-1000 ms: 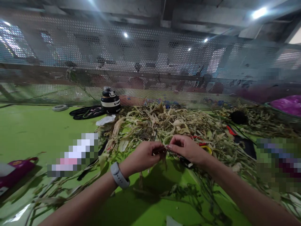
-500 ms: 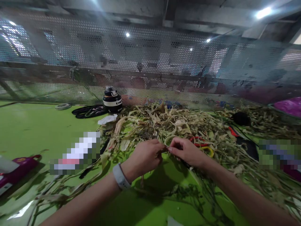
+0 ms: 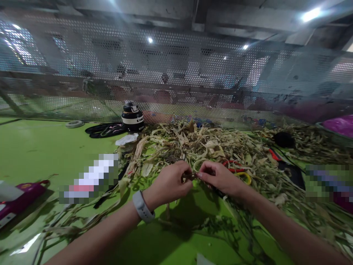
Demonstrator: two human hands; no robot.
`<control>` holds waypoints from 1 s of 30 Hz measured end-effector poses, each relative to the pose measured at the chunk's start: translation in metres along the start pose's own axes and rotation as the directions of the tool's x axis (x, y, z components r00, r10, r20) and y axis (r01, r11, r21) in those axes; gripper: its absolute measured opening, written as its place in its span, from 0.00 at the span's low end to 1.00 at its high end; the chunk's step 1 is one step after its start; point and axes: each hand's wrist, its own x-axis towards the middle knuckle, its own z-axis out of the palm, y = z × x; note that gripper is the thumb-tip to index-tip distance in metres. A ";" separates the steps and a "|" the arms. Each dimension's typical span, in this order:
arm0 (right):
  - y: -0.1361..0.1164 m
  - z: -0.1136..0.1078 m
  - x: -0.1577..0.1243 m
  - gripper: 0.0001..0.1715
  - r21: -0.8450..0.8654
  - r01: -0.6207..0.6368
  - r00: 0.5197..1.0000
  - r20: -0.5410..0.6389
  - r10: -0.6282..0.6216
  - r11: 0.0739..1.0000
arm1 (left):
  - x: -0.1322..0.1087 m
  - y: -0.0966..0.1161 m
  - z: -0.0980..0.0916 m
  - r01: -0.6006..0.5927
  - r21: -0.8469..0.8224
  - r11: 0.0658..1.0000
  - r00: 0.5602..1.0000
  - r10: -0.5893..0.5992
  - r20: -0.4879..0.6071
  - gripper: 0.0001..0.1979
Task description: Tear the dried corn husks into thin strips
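My left hand point(image 3: 173, 182), with a pale band point(image 3: 142, 207) on its wrist, is closed in a pinch. My right hand point(image 3: 216, 178) pinches too, its fingertips almost meeting the left ones. Between them runs a short, thin brownish piece point(image 3: 194, 175) that looks like a dry stem; its ends are hidden by the fingers. Both hands are held above the green table point(image 3: 190, 235). Just beyond them spreads a heap of dried leaves and stalks point(image 3: 176, 141). Beside my right hand lie red loops point(image 3: 233, 165) and a yellow loop point(image 3: 246, 178), perhaps tool handles.
A black and white bottle point(image 3: 132, 117) stands at the back by the perforated screen point(image 3: 176, 73). Left of it lie a black pouch point(image 3: 106, 129) and a roll of tape point(image 3: 74, 124). A purple device point(image 3: 23, 195) sits at far left. Black-and-red item point(image 3: 289, 171) lies right.
My left hand's fingers have shifted and curled, leaving a small gap inside the pinch. The thin piece between the hands shows more clearly. My right hand has hardly moved.
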 end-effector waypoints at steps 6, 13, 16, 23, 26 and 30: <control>-0.005 -0.005 -0.002 0.12 0.138 -0.008 0.999 0.042 0.002 0.990 | 0.005 -0.006 -0.001 0.244 -0.598 0.764 0.956 -0.085 0.281 0.11; -0.007 -0.009 -0.004 0.09 0.207 -0.036 0.998 0.051 0.026 0.978 | 0.005 -0.003 -0.003 0.250 -0.641 0.726 0.944 -0.036 0.327 0.12; -0.007 -0.007 -0.004 0.10 0.194 -0.005 1.000 -0.016 0.008 0.981 | 0.005 -0.004 -0.004 0.238 -0.645 0.726 0.939 -0.004 0.343 0.12; -0.005 -0.008 -0.001 0.12 0.080 0.082 0.992 -0.105 -0.073 0.993 | 0.005 -0.007 -0.004 0.286 -0.685 0.670 0.936 -0.044 0.348 0.12; -0.002 -0.008 -0.001 0.11 -0.009 0.145 0.983 -0.110 -0.145 0.989 | 0.004 -0.006 -0.001 0.318 -0.722 0.614 0.938 -0.097 0.332 0.13; -0.002 -0.005 -0.003 0.11 -0.077 0.207 0.972 -0.098 -0.214 0.975 | 0.002 -0.007 0.003 0.362 -0.738 0.570 0.915 -0.064 0.399 0.15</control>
